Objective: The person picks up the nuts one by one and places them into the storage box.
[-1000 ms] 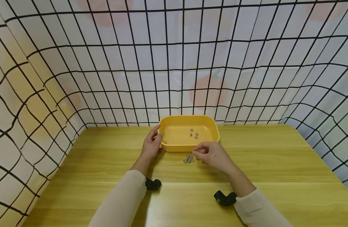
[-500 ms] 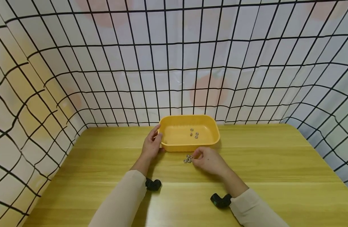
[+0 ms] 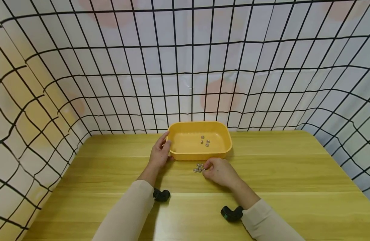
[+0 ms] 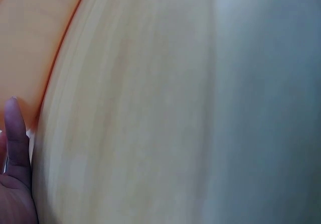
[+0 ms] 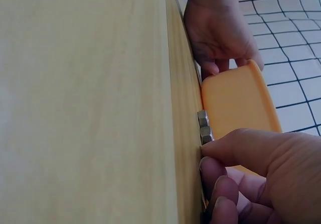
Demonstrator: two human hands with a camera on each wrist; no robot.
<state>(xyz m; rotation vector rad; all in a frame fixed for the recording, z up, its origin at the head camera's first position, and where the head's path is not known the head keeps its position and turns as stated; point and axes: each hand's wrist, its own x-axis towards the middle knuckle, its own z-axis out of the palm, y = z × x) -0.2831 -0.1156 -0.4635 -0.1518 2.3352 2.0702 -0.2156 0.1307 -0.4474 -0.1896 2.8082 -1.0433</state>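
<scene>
Pale sleeves (image 3: 272, 219) reach in from the near edge of a wood-grain table (image 3: 191, 217), a bent black fitting (image 3: 232, 213) jutting beside each wrist. Ahead, a person's right hand (image 3: 219, 172) bends its fingers toward the thumb in a narrow gap at the right side of a small cluster of metal nuts (image 3: 199, 169); whether a nut is pinched there cannot be told. The cluster lies on the tabletop just in front of a yellow tray (image 3: 188, 156). At the tray's left end, the left hand (image 3: 160, 154) holds the wall, thumb at the rim. Four more nuts (image 3: 207, 141) sit apart inside, right of the middle. Behind rises black netting (image 3: 192, 73) over a pale sheet (image 3: 201, 58) with faded reddish blotches.
</scene>
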